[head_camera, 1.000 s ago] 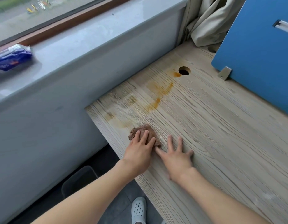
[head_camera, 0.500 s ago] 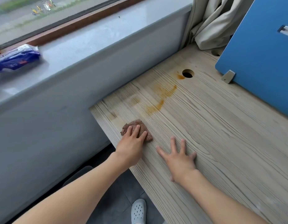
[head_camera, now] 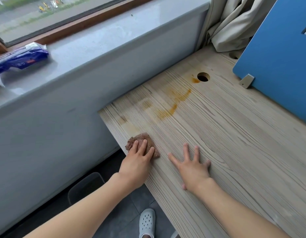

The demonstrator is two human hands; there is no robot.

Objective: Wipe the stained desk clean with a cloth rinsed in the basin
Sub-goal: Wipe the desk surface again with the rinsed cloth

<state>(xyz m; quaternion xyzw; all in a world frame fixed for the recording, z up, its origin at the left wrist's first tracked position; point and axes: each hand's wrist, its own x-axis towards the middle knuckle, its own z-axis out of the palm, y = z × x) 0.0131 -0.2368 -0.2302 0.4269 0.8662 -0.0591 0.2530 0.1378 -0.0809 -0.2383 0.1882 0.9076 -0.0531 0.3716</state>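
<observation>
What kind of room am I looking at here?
Probably an office or study space: a wood-grain desk with a cable hole, a blue divider panel standing on it, beside a windowsill and curtain.

Crumpled brown cloth (head_camera: 143,144) lies near the orange-stained wooden desk's (head_camera: 234,143) left edge.

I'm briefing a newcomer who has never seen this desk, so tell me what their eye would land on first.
An orange-brown stain streaks across the pale wooden desk, from beside the round cable hole towards the near-left corner. At that corner the left hand presses a brown cloth with straight fingers, and the right hand lies spread on the wood beside it. A bright blue panel stands at the desk's right.
</observation>
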